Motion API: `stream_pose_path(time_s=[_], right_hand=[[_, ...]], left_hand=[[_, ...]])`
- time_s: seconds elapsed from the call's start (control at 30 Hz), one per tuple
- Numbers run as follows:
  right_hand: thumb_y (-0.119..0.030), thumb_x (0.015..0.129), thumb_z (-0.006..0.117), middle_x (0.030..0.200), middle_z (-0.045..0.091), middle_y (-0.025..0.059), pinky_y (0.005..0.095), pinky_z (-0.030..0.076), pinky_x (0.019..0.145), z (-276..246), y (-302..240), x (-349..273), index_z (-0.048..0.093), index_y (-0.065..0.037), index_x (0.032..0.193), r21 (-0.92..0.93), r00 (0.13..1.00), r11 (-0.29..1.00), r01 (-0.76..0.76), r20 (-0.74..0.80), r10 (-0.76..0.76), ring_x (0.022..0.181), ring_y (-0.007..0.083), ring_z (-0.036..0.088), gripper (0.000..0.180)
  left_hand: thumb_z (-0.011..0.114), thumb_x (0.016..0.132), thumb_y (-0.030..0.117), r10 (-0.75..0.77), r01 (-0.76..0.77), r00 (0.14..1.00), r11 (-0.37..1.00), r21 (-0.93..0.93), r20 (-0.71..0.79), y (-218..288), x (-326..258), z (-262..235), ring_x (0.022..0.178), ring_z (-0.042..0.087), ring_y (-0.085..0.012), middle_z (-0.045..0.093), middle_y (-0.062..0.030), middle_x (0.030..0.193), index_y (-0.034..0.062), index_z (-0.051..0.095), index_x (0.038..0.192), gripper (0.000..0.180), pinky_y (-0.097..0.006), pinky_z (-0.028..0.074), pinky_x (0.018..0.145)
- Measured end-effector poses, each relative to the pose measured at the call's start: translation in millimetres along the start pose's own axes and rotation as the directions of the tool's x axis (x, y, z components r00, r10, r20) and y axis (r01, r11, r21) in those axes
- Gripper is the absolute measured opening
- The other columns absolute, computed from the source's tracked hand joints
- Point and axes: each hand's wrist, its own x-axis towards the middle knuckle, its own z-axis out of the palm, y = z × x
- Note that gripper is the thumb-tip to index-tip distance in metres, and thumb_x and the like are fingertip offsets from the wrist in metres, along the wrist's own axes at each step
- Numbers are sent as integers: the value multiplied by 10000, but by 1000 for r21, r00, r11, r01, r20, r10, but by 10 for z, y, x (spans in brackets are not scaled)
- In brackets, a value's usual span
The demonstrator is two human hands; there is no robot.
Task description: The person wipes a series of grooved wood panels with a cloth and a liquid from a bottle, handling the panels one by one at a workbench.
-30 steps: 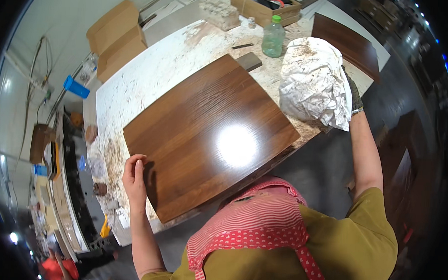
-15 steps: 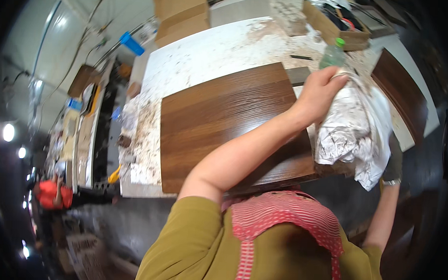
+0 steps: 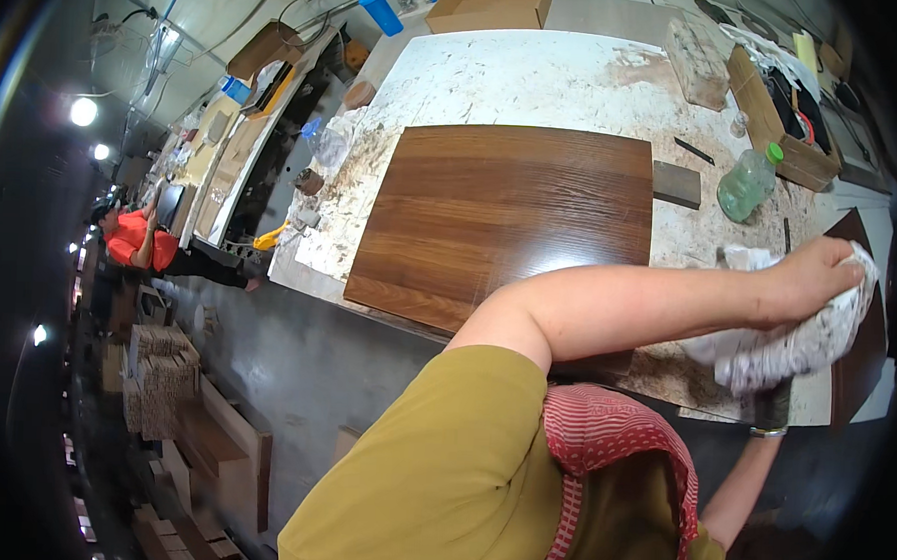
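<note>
My left arm reaches across to the right, and my left hand (image 3: pixel 819 279) is closed on a bunched white cloth (image 3: pixel 801 345) with dark stains. Just beneath the cloth is my right hand (image 3: pixel 771 406), looking dark as if gloved, with a band at the wrist; the cloth and blur hide its fingers. A dark brown wood-grain board (image 3: pixel 511 218) lies flat on the stained white worktable (image 3: pixel 507 77), left of both hands. Beyond the cloth, a green-capped bottle (image 3: pixel 748 188) stands near a small grey-brown block (image 3: pixel 677 185).
An open box (image 3: pixel 790 145) of tools sits at the far right, near a stained block (image 3: pixel 696 66). Another dark board (image 3: pixel 860 328) is at the right edge. A blue cup (image 3: pixel 380 10) stands far left. A person in red (image 3: pixel 130 238) is by another bench.
My left hand has moved right and nearer with the cloth, away from the board's right edge. The view has swung, so more of the left side shows.
</note>
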Motion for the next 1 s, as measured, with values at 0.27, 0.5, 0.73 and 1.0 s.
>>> stream_pose_path(time_s=[0.27,0.5,0.73,1.0], right_hand=[[-391,968,397,1320,438,121,364,355,1021,693,-177,365,351,-20,1367,-53,881,996,-66,-471,33,1183,223,431,547],[-382,968,398,1217,550,82,337,404,948,-33,-389,506,454,-34,1308,447,995,894,-43,99,-2,1089,213,514,490],[-240,832,656,909,637,190,372,456,747,989,4,772,587,26,1034,-808,664,405,-427,-584,-466,804,308,588,341],[-184,825,641,949,643,186,369,456,781,962,-15,755,582,37,1062,-761,660,510,-402,-627,-415,856,294,600,330]], left_hand=[[529,900,264,-72,152,969,927,342,-237,-553,-140,-620,765,594,-181,624,-119,805,-42,591,925,314,-345,463,726],[627,860,198,-21,356,900,613,705,-436,-602,202,-2174,729,588,-132,632,-42,838,45,621,945,176,-281,485,660],[606,798,199,-101,22,994,-196,980,-43,-762,813,-2750,814,630,-301,655,-120,876,79,679,869,157,-379,501,709],[605,781,213,-476,-263,879,-557,788,-43,-1420,1144,-2781,838,649,-268,664,-97,891,100,679,836,146,-382,520,714]])
